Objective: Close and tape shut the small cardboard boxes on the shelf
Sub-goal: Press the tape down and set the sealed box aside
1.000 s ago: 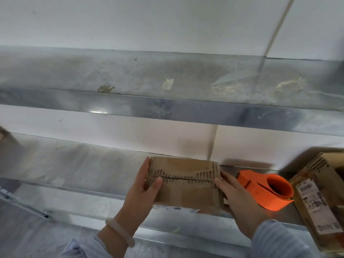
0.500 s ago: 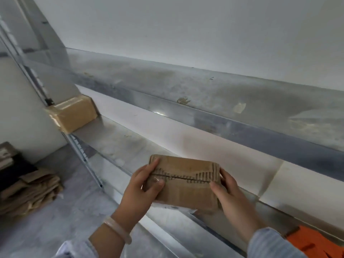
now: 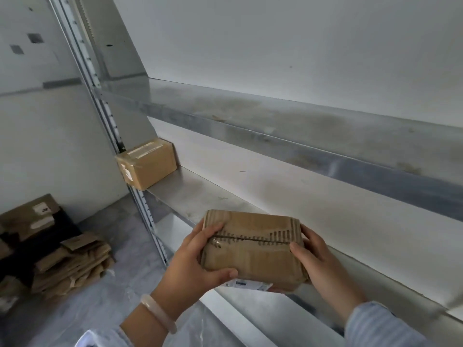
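Observation:
A small worn cardboard box [image 3: 253,249], flaps closed and covered with clear tape, is held in the air in front of the metal shelf [image 3: 190,194]. My left hand [image 3: 198,261] grips its left end, thumb under the near edge and fingers over the top. Its right end is gripped by my right hand [image 3: 323,264]. A white label sticks out beneath the box. A second taped cardboard box [image 3: 147,164] stands at the far left end of the same shelf, against the upright.
An upper metal shelf [image 3: 300,131] runs above, with tape scraps on it. The perforated shelf upright [image 3: 105,113] stands at the left. A pile of flattened cardboard [image 3: 50,249] lies on the grey floor at lower left. White wall lies behind.
My view has swung left, so the orange tape dispenser and the open box on the right have left the frame. Both hands lifted the box off the shelf and carry it leftward.

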Tool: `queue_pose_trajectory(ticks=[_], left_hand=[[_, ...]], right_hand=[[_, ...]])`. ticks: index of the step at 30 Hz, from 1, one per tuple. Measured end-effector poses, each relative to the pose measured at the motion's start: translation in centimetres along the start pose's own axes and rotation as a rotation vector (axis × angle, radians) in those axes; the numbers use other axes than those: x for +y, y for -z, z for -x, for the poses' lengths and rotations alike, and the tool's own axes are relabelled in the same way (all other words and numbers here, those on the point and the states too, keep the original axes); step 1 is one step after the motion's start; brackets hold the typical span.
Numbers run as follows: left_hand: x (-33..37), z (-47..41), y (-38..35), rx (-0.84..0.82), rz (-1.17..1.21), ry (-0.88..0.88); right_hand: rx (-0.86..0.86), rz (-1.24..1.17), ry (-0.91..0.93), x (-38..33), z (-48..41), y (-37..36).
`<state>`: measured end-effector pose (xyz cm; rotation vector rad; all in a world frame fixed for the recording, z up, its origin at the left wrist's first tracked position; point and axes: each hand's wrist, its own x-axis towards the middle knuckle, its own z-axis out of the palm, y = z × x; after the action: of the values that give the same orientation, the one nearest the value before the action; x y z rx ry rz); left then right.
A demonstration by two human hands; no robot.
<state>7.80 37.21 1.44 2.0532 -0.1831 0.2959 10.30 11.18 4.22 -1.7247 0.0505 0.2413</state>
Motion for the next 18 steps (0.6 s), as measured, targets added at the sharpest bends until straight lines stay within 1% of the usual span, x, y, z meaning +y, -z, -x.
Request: queue_pose_trajectory(ticks=[4, 8, 13, 18], left_hand=[[-3.2, -1.4, 4.9, 0.075, 0.005, 0.013], [-5.6, -2.8, 8.4, 0.102, 0.027, 0.023], [-8.3, -5.2, 11.7, 0.139, 0.012, 0.059], [-11.3, -9.6, 14.1, 0.188, -0.061, 0.095]], right_hand=[[0.008, 0.03, 0.046, -2.1, -1.9, -5.3], [-0.005, 0.123, 0.07, -3.9, -3.8, -9.7], [0.074, 0.191, 0.107, -5.3, -6.4, -12.0], [0.06, 0.271, 0.146, -5.3, -11.1, -14.4]])
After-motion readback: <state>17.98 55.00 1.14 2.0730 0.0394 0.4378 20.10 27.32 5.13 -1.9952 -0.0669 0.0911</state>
